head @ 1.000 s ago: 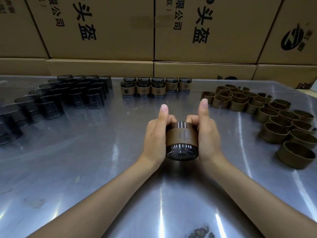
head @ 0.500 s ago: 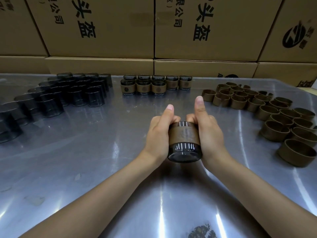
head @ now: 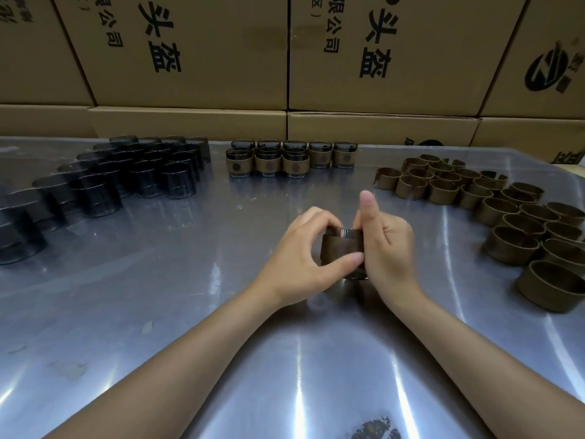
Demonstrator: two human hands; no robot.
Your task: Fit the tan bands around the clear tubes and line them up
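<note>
Both hands, left hand [head: 300, 261] and right hand [head: 387, 248], grasped one clear tube [head: 348, 232] wearing a tan band [head: 340, 250] at mid-counter [head: 158, 312], right thumb raised.

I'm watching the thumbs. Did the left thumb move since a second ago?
Yes. The left hand dropped its thumb from pointing up toward the cardboard boxes to lying across the tan band. The right hand thumb points up.
</note>
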